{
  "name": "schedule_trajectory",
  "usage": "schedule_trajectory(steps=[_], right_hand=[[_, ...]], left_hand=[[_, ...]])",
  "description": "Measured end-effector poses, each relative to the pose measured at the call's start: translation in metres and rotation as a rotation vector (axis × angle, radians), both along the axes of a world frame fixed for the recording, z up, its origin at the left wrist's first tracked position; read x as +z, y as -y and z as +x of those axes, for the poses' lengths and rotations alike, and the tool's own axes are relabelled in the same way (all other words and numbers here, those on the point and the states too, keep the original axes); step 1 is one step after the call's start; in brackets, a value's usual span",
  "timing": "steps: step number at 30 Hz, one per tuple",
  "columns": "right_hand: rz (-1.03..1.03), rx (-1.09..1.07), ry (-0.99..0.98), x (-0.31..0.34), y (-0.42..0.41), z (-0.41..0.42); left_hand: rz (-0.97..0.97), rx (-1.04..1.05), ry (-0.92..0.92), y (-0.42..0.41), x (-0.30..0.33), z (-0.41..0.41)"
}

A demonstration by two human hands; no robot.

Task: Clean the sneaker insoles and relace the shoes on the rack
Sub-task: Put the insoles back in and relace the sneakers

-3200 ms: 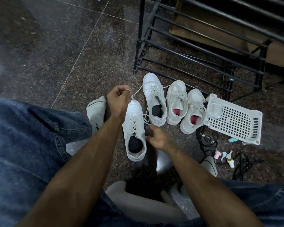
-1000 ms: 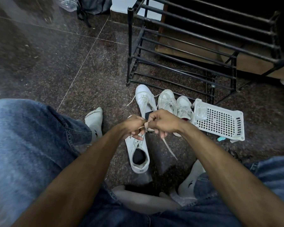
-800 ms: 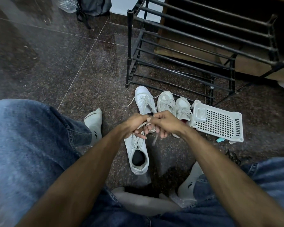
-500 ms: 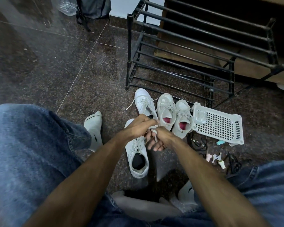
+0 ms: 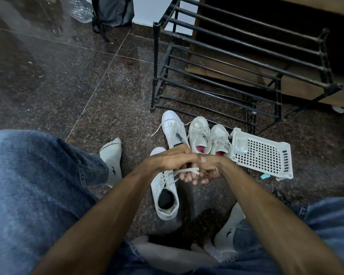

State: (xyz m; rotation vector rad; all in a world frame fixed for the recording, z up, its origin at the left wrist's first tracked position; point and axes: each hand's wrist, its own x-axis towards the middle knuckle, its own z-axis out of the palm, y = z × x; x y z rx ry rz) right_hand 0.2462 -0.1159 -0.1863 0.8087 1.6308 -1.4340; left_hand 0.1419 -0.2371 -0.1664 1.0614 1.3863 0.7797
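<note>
Down at the bottom, grey fabric [image 5: 173, 257] bunches between the denim-clad knees, with a white-socked foot [image 5: 227, 238] below the right hand [image 5: 207, 171] and another [image 5: 111, 161] out to the left of the left hand [image 5: 173, 160]. Both hands meet over the nearest white sneaker [image 5: 164, 195]; the left hand's fingers curl over a flat white lace [image 5: 184, 171] and the right hand's fingers curl under it, both grasping the lace as it runs taut down to the sneaker's eyelets. The hands cover the sneaker's toe; its dark opening shows just below them. Just beyond the knuckles stands another white sneaker [image 5: 173, 130], laces loose, then a pair with red insoles [image 5: 209, 138] to its right. Right of the right hand lies a white perforated basket [image 5: 264, 155], a small teal object [image 5: 265, 176] at its near edge. Farther off stands the black shoe rack [image 5: 236, 62], bars bare, and beyond the left hand, a grey bag [image 5: 112, 10].
</note>
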Motion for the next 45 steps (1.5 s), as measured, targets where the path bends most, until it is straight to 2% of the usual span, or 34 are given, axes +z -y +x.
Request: schedule_trajectory(steps=[2,5,9,14,16,21,24,26,28,30,33,35,36,37,38,41,42,45], right_hand=[[0.103,-0.098,-0.008,-0.001,-0.008,-0.001],[0.244,-0.384,-0.030,-0.005,-0.023,0.001],[0.084,-0.675,-0.073,0.005,-0.030,0.006],[-0.040,-0.819,-0.224,0.006,-0.027,0.001],[-0.025,-0.784,-0.309,0.004,-0.026,0.000],[-0.065,-0.460,-0.423,0.009,-0.011,-0.003],[-0.112,-0.353,-0.464,0.011,-0.002,-0.008],[-0.071,-0.306,-0.504,0.011,0.002,-0.012],[0.017,-0.343,-0.525,0.007,0.004,-0.015],[0.057,-0.448,-0.533,0.003,0.005,-0.016],[0.077,-0.558,-0.510,-0.001,0.003,-0.014],[0.070,-0.614,-0.470,-0.002,0.003,-0.013],[0.061,-0.641,-0.448,-0.003,0.002,-0.012],[0.054,-0.666,-0.430,-0.003,0.002,-0.011],[0.053,-0.687,-0.414,-0.005,0.001,-0.011],[0.065,-0.729,-0.372,-0.009,-0.002,-0.011],[0.074,-0.729,-0.355,-0.010,-0.002,-0.011],[0.110,-0.695,-0.272,-0.010,0.000,-0.010]], left_hand=[[0.008,0.024,0.019,0.000,0.001,-0.002],[0.051,0.098,0.052,0.000,0.001,-0.007],[0.155,0.220,0.110,-0.002,0.006,-0.015],[0.227,0.462,0.457,-0.005,0.014,-0.021],[0.252,0.534,0.544,-0.006,0.017,-0.024],[0.325,0.621,0.588,-0.010,0.017,-0.031],[0.349,0.633,0.593,-0.010,0.016,-0.032],[0.350,0.633,0.612,-0.010,0.016,-0.033],[0.350,0.696,0.542,-0.010,0.014,-0.034],[0.298,0.853,0.389,-0.013,0.002,-0.034],[0.042,1.117,0.028,-0.011,-0.022,-0.031],[-0.221,1.002,-0.351,-0.002,-0.037,-0.026],[-0.305,0.907,-0.500,0.002,-0.043,-0.024],[-0.346,0.830,-0.575,0.005,-0.047,-0.024],[-0.348,0.776,-0.559,0.006,-0.047,-0.024],[-0.330,0.558,-0.163,0.002,-0.044,-0.018],[-0.323,0.490,-0.081,0.001,-0.041,-0.013],[-0.177,0.483,-0.040,0.000,-0.041,-0.007]])
